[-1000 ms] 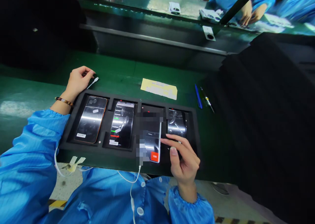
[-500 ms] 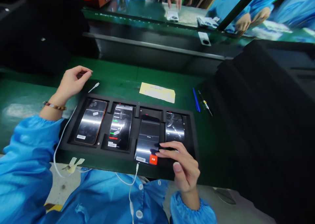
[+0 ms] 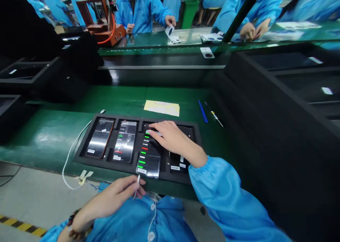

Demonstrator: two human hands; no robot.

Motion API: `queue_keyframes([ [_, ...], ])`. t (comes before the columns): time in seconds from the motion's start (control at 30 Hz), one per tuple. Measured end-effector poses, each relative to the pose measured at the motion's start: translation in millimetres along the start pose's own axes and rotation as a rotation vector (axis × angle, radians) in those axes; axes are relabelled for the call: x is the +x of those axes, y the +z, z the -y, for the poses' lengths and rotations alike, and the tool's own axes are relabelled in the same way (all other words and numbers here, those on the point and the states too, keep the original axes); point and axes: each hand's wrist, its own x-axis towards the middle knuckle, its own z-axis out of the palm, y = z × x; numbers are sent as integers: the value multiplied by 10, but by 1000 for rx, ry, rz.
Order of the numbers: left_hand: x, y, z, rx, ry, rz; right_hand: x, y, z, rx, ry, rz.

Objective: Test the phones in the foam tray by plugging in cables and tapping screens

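Observation:
A black foam tray (image 3: pixel 108 164) holds several phones in its slots. My right hand (image 3: pixel 170 137) lies over the top end of the third phone (image 3: pixel 150 157), thumb and fingers closed around that end. Green, white and red lines of text show on its screen. At the phone's lower end my left hand (image 3: pixel 122 194) pinches the white cable plug (image 3: pixel 138 179). The second phone (image 3: pixel 125 139) also shows lines of text, and the first phone (image 3: pixel 100 139) has a dark screen. My right hand and wrist partly cover the fourth phone (image 3: pixel 179 164).
Behind the tray lies a yellow paper (image 3: pixel 162 108), with a blue pen (image 3: pixel 203 111) and a thin tool (image 3: pixel 214 115) to its right. Black foam trays (image 3: pixel 255 93) are stacked at the right, others at the left. People in blue work across a raised ledge.
My left hand has come down from the tray's upper left to the cable plug. My right hand has moved up to the third phone's top end. Its red button has given way to text lines.

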Motion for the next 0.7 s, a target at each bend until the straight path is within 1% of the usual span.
queue_keyframes([
  [0.07,68,158,79,-159,-29,-78,63,91,-26,-3,-15,-8],
  [0.13,99,292,132,-252,-40,-140,57,163,-52,35,-24,-31],
  [0.3,118,569,210,-321,-19,-284,-16,235,-141,132,-44,-48],
  [0.37,101,621,225,-327,-14,-343,-14,237,-161,151,-47,-55],
  [0.43,40,583,239,-329,-5,-405,-4,225,-169,164,-49,-70],
  [0.47,-15,515,248,-330,4,-449,0,214,-171,168,-50,-81],
  [0.5,-91,410,261,-328,12,-519,2,201,-173,172,-51,-93],
  [0.53,-185,266,277,-320,24,-612,1,187,-177,177,-50,-106],
  [0.57,-296,86,295,-302,36,-744,-2,173,-184,182,-48,-122],
  [0.63,-543,-360,329,-209,67,-1054,-13,152,-206,191,-41,-160],
  [0.7,-768,-863,341,-17,64,-1250,-18,142,-233,199,-33,-208],
])
